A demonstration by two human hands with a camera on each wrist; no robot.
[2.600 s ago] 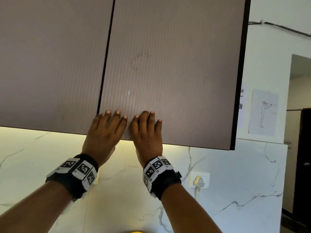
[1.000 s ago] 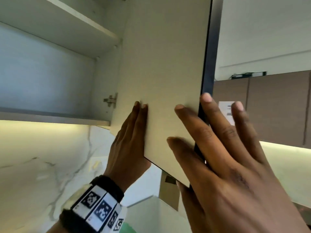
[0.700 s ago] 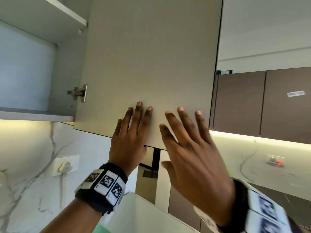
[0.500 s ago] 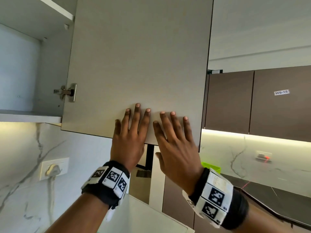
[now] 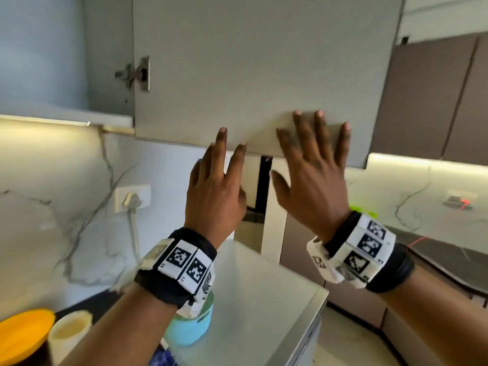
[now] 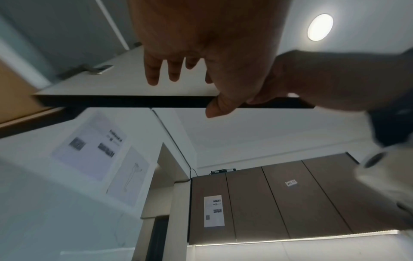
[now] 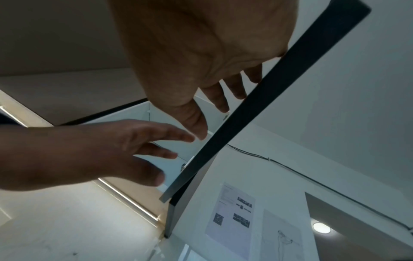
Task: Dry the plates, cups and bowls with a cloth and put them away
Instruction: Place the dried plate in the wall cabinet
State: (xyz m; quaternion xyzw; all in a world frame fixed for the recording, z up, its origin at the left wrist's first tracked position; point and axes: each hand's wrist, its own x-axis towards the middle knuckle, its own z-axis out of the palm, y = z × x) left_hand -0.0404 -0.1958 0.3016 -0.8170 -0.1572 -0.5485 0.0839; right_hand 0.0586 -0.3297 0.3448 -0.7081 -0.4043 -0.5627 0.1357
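1. Fingers (image 5: 319,133) of my right hand (image 5: 311,186) are spread and straight, their tips flat on the pale inner face of the open cupboard door (image 5: 264,70) near its lower edge. They pinch nothing.
2. My left hand (image 5: 214,191) is also open, fingers loosely spread. Half a second ago it lay flat on the door; now it sits lower, fingertips just at the door's bottom edge. From the left wrist view the thumb hangs below that dark edge, and I cannot tell whether any finger touches it.
3. Change: 2.6 s ago both hands pressed on a closed door; it now stands swung wide on its hinge (image 5: 140,75), exposing the cupboard shelf (image 5: 66,117) at left.
4. Meaning, as I judge it: the storage space is ready, so the next step is to lower my hands to the dishes.
5. Task things: an orange bowl (image 5: 23,328), a cream cup (image 5: 71,331) and a light blue cup (image 5: 190,328) stand on the dark surface (image 5: 79,307) at lower left, well below the shelf. The cream cup stands upright, long axis vertical, mouth up. The blue cup is partly hidden by my left wrist, so its orientation is unclear. No cloth is in view.
6. Door orientation: its long axis is vertical, and its free edge points toward the brown cupboards (image 5: 435,101) at right.
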